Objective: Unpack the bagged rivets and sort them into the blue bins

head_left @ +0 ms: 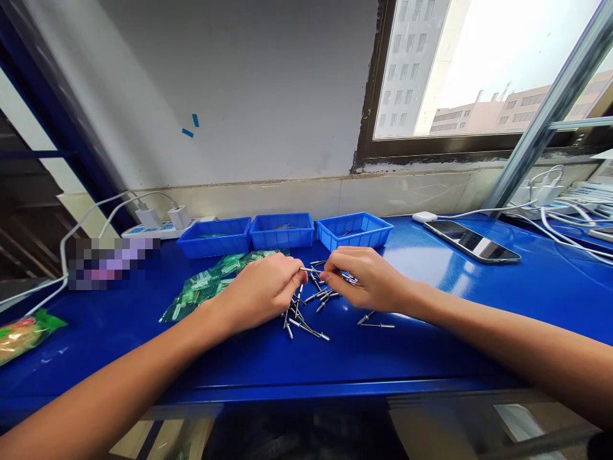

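Observation:
Between my hands a thin metal blind rivet [313, 270] is stretched sideways above the blue table. My left hand [265, 284] pinches its left end, and the fingertips of my right hand [366, 275] close on its right end. Beneath and around both hands lies a loose pile of silver blind rivets [310, 329], partly hidden by the fingers. Beside my left hand, green-tinted clear plastic bags [196, 291] hold small pieces that I cannot make out. Behind the hands stand a left blue bin [215, 246], a middle blue bin [282, 238] and a right blue bin [352, 241].
A phone [472, 240] and a small white case [424, 217] lie at the back right, near white cables. At the back left is a power strip [191, 225] with plugged-in chargers. A snack packet [23, 333] sits at the left edge; a metal post [541, 128] rises at right.

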`<state>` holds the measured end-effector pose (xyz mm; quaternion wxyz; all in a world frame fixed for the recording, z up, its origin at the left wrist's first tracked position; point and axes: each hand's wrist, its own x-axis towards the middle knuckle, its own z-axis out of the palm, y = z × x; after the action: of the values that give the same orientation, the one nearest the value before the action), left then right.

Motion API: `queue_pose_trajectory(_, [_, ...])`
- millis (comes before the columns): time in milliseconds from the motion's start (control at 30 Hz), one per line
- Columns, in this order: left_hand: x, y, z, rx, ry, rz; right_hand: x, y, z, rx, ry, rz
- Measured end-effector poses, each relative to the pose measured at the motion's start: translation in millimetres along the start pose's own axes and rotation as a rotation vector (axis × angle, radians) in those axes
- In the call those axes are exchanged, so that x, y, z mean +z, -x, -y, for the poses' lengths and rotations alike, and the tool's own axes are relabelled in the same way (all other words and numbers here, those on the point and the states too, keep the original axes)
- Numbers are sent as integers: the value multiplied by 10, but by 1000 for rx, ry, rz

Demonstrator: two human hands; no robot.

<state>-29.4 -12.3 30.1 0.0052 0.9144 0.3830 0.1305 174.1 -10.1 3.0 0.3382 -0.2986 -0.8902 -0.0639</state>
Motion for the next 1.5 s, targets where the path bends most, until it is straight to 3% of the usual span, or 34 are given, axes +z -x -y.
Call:
queue_pose_trajectory(867, [-11,15,5,-26,25,-9,14,1,5,-66,-50,-66])
queue_pose_trajectory(1300, [-28,21,-47,-42,93,-112,9,1,35,-61,20,-72])
queue_pose_trajectory(1500, [-36,22,-52,-47,89,-101,21,1,85,-60,78,-95])
